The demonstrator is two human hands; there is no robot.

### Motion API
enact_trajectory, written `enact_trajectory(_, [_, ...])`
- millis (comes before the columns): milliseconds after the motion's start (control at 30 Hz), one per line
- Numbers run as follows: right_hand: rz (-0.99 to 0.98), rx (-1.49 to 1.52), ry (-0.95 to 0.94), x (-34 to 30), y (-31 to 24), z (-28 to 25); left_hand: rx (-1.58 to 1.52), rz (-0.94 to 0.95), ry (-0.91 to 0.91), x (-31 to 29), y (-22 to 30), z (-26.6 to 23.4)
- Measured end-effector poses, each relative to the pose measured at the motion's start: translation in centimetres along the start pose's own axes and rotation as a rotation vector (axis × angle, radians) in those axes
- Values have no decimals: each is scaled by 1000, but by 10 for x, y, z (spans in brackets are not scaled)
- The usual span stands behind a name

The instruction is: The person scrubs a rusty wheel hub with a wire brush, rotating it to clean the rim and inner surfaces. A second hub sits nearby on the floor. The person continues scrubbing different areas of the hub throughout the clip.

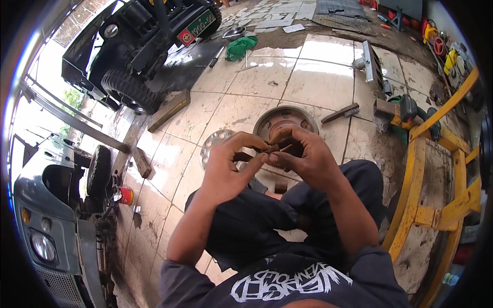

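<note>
My left hand [226, 167] and my right hand [308, 159] meet in front of me above my crossed legs. The fingertips of both pinch a small, thin brown piece [271, 149], mostly covered by the fingers; its kind cannot be made out. Just beyond the hands a round, rusty metal drum-like part [285, 114] with a grey rim lies on the tiles. Left of it is a flat grey metal disc [208, 145] with holes around it, partly hidden behind my left hand.
A wire brush [340, 113] lies right of the drum. A yellow metal frame [408, 190] stands close on my right. Wooden blocks [169, 110] lie by a dark vehicle [138, 46] at far left; another vehicle [56, 205] is nearer. A green cloth [240, 48] and metal bowl [234, 33] are farther off.
</note>
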State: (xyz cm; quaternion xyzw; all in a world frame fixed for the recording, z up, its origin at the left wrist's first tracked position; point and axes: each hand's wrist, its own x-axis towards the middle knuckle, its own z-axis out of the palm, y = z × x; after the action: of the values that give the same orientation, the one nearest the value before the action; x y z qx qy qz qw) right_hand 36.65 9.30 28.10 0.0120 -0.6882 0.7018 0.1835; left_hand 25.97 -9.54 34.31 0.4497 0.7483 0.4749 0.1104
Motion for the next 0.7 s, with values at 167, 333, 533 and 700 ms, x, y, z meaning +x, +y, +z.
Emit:
enact_trajectory(167, [83,292,-151,21,70,-59,111,49,-121,47,-21,29])
enact_trajectory(333, [193,515,40,-11,133,-47,-419,-250,-218,50,-124,62])
enact_trajectory(533, [399,-52,119,-12,181,-52,-454,-326,-328,38,-215,111])
enact_trajectory(700, [461,209,117,27,191,-50,-292,-338,-49,46,-240,120])
